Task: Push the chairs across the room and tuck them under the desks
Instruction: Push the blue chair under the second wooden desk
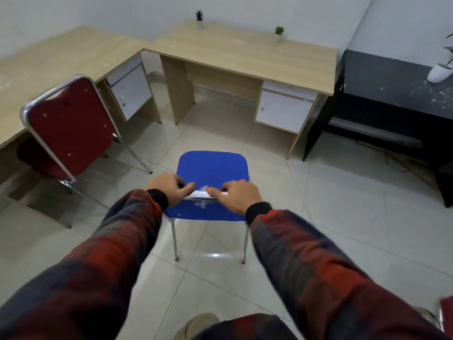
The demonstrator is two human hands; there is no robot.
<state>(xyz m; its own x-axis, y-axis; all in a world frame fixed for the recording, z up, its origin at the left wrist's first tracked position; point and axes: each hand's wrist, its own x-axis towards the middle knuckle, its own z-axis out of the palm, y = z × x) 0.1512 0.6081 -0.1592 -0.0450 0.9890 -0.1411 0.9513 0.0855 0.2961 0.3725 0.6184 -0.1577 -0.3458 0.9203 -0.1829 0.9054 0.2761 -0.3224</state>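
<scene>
Hands grip the chrome top rail of a blue chair (212, 168) from behind: left hand (169, 188) and right hand (239, 196) side by side, fingers curled over the rail. Seat points to 12 o'clock, straight at the open knee space of the wooden counter (245, 55), some way ahead. A red chair (69, 126) sits at 10 o'clock, partly tucked.

We see two small potted plants (199, 17) (279, 32) at 12 o'clock by the white wall (98, 11), a white vase (438, 72) at 2 o'clock, cables (402, 163) on tiled floor (343, 217) at 3 o'clock.
</scene>
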